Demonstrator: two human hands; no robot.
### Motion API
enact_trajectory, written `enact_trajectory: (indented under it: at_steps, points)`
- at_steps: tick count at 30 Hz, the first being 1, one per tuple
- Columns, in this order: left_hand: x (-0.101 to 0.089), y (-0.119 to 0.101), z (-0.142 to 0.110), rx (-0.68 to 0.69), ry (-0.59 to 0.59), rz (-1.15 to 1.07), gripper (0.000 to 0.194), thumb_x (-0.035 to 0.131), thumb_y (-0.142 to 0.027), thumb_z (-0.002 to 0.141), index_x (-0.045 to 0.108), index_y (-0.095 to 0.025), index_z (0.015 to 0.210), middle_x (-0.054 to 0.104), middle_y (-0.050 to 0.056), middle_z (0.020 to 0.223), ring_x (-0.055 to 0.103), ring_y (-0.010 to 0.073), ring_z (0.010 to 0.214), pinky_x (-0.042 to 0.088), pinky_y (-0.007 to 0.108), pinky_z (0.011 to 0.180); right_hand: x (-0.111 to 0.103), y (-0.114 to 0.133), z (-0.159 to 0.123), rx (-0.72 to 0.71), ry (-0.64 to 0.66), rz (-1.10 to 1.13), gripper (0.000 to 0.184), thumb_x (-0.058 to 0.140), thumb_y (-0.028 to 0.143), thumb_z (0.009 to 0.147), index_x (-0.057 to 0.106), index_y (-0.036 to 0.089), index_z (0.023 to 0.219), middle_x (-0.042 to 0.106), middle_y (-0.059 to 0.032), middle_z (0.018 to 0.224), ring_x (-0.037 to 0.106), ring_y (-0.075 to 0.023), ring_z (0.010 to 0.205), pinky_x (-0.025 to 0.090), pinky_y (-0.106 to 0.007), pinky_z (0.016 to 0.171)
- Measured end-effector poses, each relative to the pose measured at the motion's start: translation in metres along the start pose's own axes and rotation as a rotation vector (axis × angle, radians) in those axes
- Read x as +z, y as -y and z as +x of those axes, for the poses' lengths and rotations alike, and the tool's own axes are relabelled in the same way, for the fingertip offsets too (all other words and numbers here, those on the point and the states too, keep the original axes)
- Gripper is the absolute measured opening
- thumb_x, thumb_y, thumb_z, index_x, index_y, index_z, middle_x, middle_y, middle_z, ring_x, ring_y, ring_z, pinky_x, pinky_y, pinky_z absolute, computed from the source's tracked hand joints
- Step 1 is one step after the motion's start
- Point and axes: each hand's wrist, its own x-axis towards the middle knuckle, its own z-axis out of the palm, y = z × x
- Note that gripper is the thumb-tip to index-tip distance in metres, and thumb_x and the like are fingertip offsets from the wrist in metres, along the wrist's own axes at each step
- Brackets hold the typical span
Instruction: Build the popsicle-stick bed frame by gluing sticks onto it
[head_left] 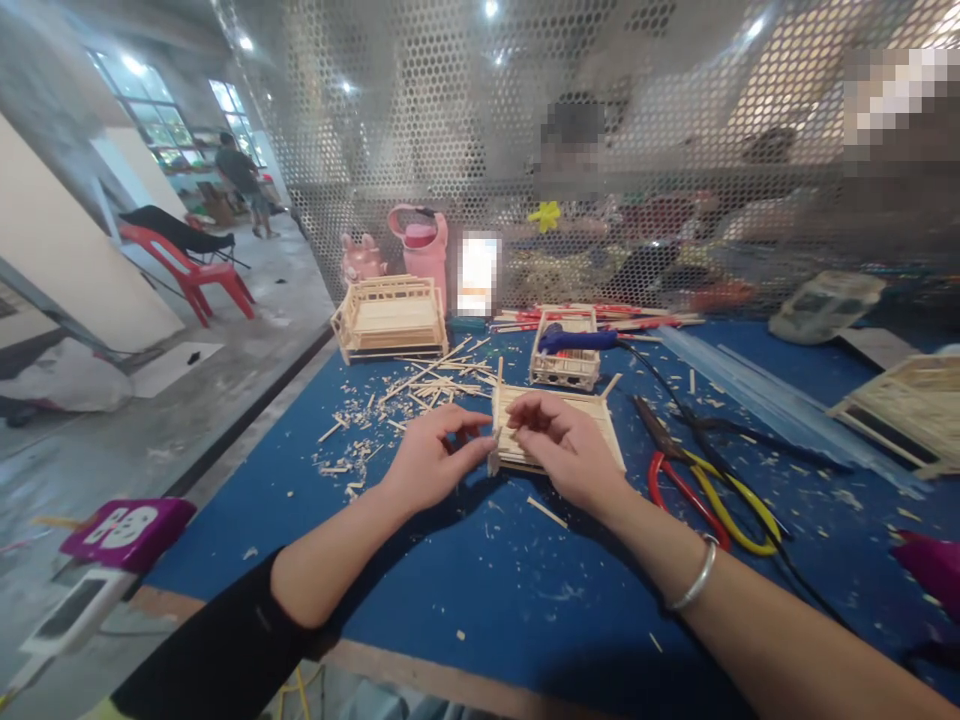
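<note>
A small model made of wooden sticks (592, 408) sits on the blue work surface before me, with a slatted top and thin posts sticking up at its corners. My left hand (439, 455) is at its left edge, thumb and fingertips closing on the corner there. Over the model's top is my right hand (562, 445), its fingers bent and the thumb a little apart from them. I see nothing held in it, though its palm is hidden. Behind the model, a blue glue gun (577, 341) lies across another stick-built frame (566, 372).
Red- and yellow-handled pliers (709, 490) and a black cord lie at right, beside clear glue sticks (780, 400). Loose sticks (442, 380) and shavings litter the left. Finished-looking stick pieces (394, 320), a pink tumbler (425, 255) and a perforated metal screen (450, 120) stand behind.
</note>
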Motion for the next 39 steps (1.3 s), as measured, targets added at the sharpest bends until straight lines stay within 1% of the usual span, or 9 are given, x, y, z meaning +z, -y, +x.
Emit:
enact_trajectory:
  at_steps: [4, 10, 16, 20, 23, 27, 31, 36, 39]
  points:
    - [-0.001, -0.003, 0.005, -0.032, -0.019, -0.055, 0.018, 0.063, -0.032, 0.074, 0.067, -0.018, 0.084, 0.063, 0.002, 0.075, 0.054, 0.0126, 0.063, 0.043, 0.025, 0.059, 0.000, 0.003, 0.000, 0.011, -0.005, 0.048, 0.022, 0.052, 0.020, 0.067, 0.059, 0.018, 0.088, 0.057, 0.0003, 0.073, 0.055, -0.0126, 0.067, 0.045, -0.027, 0.061]
    - [-0.032, 0.018, 0.019, -0.245, -0.454, -0.156, 0.017, 0.053, -0.031, 0.076, 0.043, -0.021, 0.066, 0.037, -0.007, 0.054, 0.037, 0.0094, 0.050, 0.032, 0.022, 0.051, -0.001, 0.003, 0.003, 0.022, -0.105, 0.124, 0.023, 0.053, 0.024, 0.070, 0.053, 0.020, 0.092, 0.053, 0.0017, 0.074, 0.051, -0.0102, 0.061, 0.043, -0.024, 0.055]
    - [-0.057, 0.032, 0.015, -0.350, -0.328, 0.084, 0.015, 0.051, -0.012, 0.060, 0.050, -0.019, 0.073, 0.041, -0.009, 0.054, 0.038, 0.0095, 0.049, 0.031, 0.022, 0.052, -0.003, 0.013, 0.007, -0.020, -0.216, 0.123, 0.018, 0.055, 0.027, 0.072, 0.054, 0.020, 0.088, 0.048, 0.0044, 0.068, 0.042, -0.0086, 0.054, 0.038, -0.024, 0.053]
    - [-0.067, 0.017, -0.005, -0.271, -0.273, 0.121, 0.031, 0.051, -0.013, 0.061, 0.053, -0.020, 0.091, 0.048, -0.007, 0.064, 0.046, 0.0113, 0.056, 0.036, 0.023, 0.057, -0.016, 0.035, 0.015, -0.077, -0.314, 0.105, 0.010, 0.055, 0.027, 0.074, 0.053, 0.021, 0.082, 0.045, 0.0051, 0.063, 0.039, -0.0091, 0.052, 0.036, -0.025, 0.052]
    - [-0.063, -0.005, -0.031, -0.247, -0.249, 0.029, 0.022, 0.058, -0.023, 0.069, 0.051, -0.020, 0.090, 0.046, -0.006, 0.066, 0.045, 0.0109, 0.056, 0.038, 0.022, 0.056, -0.024, 0.059, 0.011, -0.121, -0.330, 0.067, 0.005, 0.053, 0.027, 0.078, 0.051, 0.022, 0.077, 0.046, 0.0039, 0.062, 0.039, -0.0095, 0.051, 0.035, -0.025, 0.049]
    - [-0.036, -0.040, -0.075, -0.143, -0.171, -0.284, 0.018, 0.054, -0.038, 0.083, 0.052, -0.020, 0.081, 0.053, -0.001, 0.068, 0.049, 0.0119, 0.056, 0.042, 0.023, 0.054, -0.011, 0.083, -0.029, -0.090, -0.097, -0.079, 0.010, 0.049, 0.029, 0.083, 0.056, 0.022, 0.083, 0.054, 0.0009, 0.068, 0.050, -0.0121, 0.059, 0.044, -0.025, 0.055]
    - [-0.014, -0.066, -0.105, 0.030, 0.068, -0.285, 0.034, 0.045, -0.051, 0.089, 0.062, -0.022, 0.093, 0.066, 0.006, 0.089, 0.060, 0.0193, 0.081, 0.048, 0.028, 0.074, 0.018, 0.078, -0.082, 0.000, 0.331, -0.115, 0.031, 0.050, 0.034, 0.085, 0.054, 0.021, 0.113, 0.064, -0.0093, 0.110, 0.060, -0.0197, 0.099, 0.049, -0.033, 0.083]
    - [-0.007, -0.081, -0.113, -0.010, 0.196, -0.204, 0.022, 0.047, -0.039, 0.090, 0.065, -0.026, 0.091, 0.071, 0.001, 0.088, 0.064, 0.0159, 0.077, 0.049, 0.023, 0.070, 0.031, 0.063, -0.102, 0.159, 0.478, -0.319, 0.016, 0.040, 0.023, 0.090, 0.056, 0.020, 0.088, 0.071, -0.0033, 0.082, 0.065, -0.0152, 0.069, 0.046, -0.024, 0.058]
    - [-0.007, -0.079, -0.115, 0.034, 0.124, -0.024, 0.024, 0.047, -0.029, 0.090, 0.064, -0.026, 0.074, 0.069, -0.003, 0.069, 0.063, 0.0133, 0.064, 0.047, 0.023, 0.062, 0.030, 0.065, -0.099, 0.090, 0.543, -0.508, 0.012, 0.049, 0.020, 0.084, 0.058, 0.019, 0.091, 0.073, -0.0038, 0.082, 0.067, -0.0174, 0.063, 0.043, -0.024, 0.051]
